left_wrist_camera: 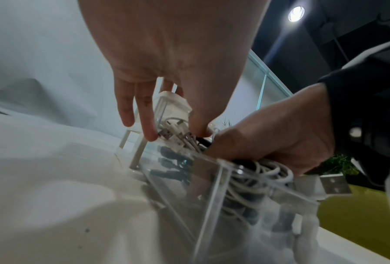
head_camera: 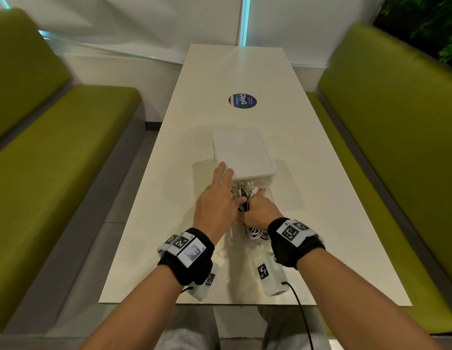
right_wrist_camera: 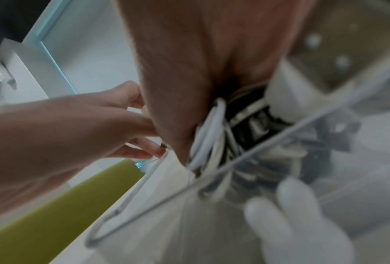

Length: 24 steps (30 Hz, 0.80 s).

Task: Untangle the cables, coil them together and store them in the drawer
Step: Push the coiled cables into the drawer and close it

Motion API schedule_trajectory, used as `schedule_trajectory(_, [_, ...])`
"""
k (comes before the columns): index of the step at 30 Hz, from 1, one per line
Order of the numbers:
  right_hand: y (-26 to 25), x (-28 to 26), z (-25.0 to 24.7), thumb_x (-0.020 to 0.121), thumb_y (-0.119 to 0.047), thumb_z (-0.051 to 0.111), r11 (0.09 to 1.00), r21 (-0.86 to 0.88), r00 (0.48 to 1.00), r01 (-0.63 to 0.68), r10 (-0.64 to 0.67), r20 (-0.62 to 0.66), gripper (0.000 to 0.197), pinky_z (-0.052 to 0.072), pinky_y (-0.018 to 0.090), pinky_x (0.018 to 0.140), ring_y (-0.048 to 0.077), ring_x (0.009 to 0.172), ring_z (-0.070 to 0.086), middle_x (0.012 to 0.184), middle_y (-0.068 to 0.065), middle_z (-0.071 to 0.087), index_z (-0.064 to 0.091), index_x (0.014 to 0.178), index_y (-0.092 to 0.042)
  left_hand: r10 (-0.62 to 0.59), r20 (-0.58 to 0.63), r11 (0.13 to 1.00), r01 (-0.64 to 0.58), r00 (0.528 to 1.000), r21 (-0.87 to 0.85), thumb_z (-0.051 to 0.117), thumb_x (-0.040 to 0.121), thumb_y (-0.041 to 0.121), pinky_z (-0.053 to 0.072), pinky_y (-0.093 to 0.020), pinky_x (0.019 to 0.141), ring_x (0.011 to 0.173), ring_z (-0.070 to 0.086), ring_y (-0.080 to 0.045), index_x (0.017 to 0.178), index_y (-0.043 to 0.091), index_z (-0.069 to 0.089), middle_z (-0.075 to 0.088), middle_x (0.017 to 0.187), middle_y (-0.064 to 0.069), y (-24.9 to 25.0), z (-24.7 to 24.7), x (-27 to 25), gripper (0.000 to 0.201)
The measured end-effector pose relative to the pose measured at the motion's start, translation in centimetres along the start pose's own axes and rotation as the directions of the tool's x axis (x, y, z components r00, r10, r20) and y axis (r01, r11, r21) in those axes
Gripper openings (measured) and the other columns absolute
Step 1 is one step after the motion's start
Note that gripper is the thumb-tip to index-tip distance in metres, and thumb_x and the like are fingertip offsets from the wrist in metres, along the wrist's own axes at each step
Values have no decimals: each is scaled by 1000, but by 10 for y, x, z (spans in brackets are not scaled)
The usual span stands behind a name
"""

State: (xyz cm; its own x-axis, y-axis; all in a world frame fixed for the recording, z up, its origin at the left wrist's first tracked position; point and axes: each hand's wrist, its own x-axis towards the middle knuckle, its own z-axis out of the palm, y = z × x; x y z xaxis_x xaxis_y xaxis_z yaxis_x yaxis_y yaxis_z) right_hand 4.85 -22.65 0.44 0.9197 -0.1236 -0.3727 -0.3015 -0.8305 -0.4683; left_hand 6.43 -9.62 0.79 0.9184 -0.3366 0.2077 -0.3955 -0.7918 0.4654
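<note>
A white drawer unit stands mid-table with its clear drawer pulled out toward me. Inside the drawer lies a coiled bundle of white and black cables. My right hand reaches into the drawer and grips the bundle from above; its fingers are hidden among the loops. My left hand has straight fingers resting on the unit's near left corner, while its thumb presses the loose plug ends at the drawer's back. One USB plug pokes over the drawer's front rim.
The long white table carries a round dark sticker beyond the unit. Green benches flank both sides. Plants fill the far right corner. A thin black wire runs from my right wristband.
</note>
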Motion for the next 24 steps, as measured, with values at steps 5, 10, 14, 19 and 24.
schedule_trajectory(5, [3,-4,-8,87,-18,57,985,173,1000,-3,1,6,19,51,31,75,24,90,59,94,10,61,62,100,-5,14,22,999,-12,1000,-50,69,85,44,52,-38,80,108,62,-28,145,14,34,17,161,3,-1,-2,-1,76])
schedule_trajectory(10, [4,-14,2,88,-22,59,985,172,993,-32,51,-110,26,39,27,60,24,75,55,73,5,56,50,65,-12,18,50,1000,-17,999,-17,72,82,45,52,-37,81,111,62,-26,147,16,31,14,161,6,-3,-4,-1,83])
schedule_trajectory(14, [-4,-16,17,93,-19,52,1000,-14,978,-23,20,-207,19,39,28,60,25,74,52,99,17,55,58,97,-1,-16,53,1000,17,998,-15,72,80,50,52,-39,80,110,62,-27,146,19,31,13,161,8,1,-7,-2,84])
schedule_trajectory(19, [-10,-16,26,93,-28,55,995,-90,979,-39,20,-205,40,50,35,78,32,89,61,112,18,48,53,121,0,-1,64,999,-2,998,39,72,82,44,50,-37,73,105,63,-28,146,21,29,10,161,10,2,-11,-4,81])
schedule_trajectory(24, [5,-13,23,86,-24,57,998,-48,990,41,-47,-134,27,41,32,80,32,100,51,105,12,43,61,97,0,-12,61,999,10,998,40,71,79,52,44,-30,67,98,65,-25,146,23,27,5,161,12,3,-7,-6,85])
